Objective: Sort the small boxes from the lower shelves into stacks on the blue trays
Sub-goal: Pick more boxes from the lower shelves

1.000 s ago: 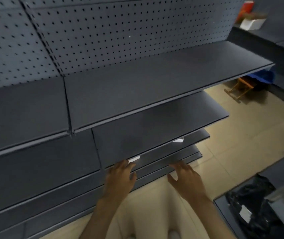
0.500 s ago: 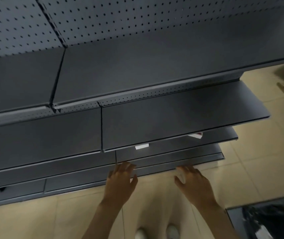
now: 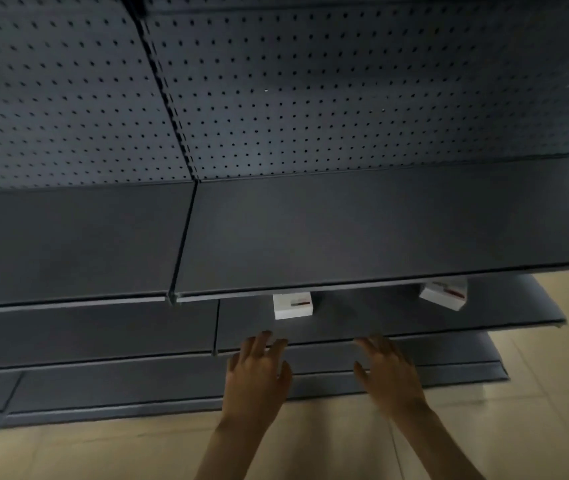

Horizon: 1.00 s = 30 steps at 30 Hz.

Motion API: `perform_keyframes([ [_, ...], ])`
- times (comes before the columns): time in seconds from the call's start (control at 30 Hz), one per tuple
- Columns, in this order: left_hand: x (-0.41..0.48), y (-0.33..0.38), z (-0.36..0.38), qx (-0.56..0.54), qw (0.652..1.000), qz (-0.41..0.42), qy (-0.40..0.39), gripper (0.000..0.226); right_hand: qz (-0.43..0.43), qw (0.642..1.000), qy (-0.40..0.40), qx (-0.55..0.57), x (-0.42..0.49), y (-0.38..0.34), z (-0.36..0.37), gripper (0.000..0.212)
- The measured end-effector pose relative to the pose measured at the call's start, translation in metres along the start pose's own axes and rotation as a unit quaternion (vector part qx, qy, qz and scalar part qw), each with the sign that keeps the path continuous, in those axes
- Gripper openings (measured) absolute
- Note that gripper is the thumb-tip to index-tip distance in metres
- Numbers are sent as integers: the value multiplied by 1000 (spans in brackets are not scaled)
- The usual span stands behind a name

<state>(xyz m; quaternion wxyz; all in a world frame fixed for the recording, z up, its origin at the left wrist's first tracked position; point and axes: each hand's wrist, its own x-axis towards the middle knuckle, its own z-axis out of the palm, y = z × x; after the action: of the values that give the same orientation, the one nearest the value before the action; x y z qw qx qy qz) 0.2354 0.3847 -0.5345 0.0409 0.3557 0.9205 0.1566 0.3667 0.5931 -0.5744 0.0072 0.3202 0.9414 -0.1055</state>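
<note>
Two small white boxes with a red stripe lie on a lower dark grey shelf (image 3: 362, 323). One box (image 3: 292, 305) sits just above my left hand; the other box (image 3: 444, 295) lies tilted further right, partly hidden under the shelf above. My left hand (image 3: 257, 377) reaches forward with fingers spread and straight, its fingertips at the shelf's front edge, holding nothing. My right hand (image 3: 388, 374) is stretched out the same way, empty, just below that edge. No blue trays are in view.
A wide dark shelf (image 3: 345, 230) overhangs the boxes, with grey pegboard (image 3: 276, 91) behind it. Further shelves (image 3: 103, 386) step down to the beige tiled floor (image 3: 103, 452). A vertical seam (image 3: 182, 237) divides the shelving bays.
The view has dropped lower and closer to the shelving, so both white boxes show more fully. Both hands have stayed spread and empty, now nearer the box shelf's edge.
</note>
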Motion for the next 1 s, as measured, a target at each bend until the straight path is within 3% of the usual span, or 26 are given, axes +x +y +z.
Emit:
perform_keyframes([
  [0.23, 54, -28, 114, 6, 994, 20, 105, 44, 29, 998, 52, -20, 40, 18, 111, 64],
  [0.43, 110, -30, 165, 23, 981, -6, 194, 53, -2, 976, 215, -10, 41, 26, 154, 82],
  [0.5, 125, -28, 175, 17, 979, -34, 201, 58, -19, 970, 241, -19, 43, 32, 164, 79],
  [0.6, 138, -20, 183, 7, 974, -53, 220, 60, -24, 966, 256, -27, 46, 35, 176, 57],
  [1.0, 126, -26, 152, 6, 980, -86, 180, 64, -2, 963, 267, -15, 49, 30, 171, 52],
])
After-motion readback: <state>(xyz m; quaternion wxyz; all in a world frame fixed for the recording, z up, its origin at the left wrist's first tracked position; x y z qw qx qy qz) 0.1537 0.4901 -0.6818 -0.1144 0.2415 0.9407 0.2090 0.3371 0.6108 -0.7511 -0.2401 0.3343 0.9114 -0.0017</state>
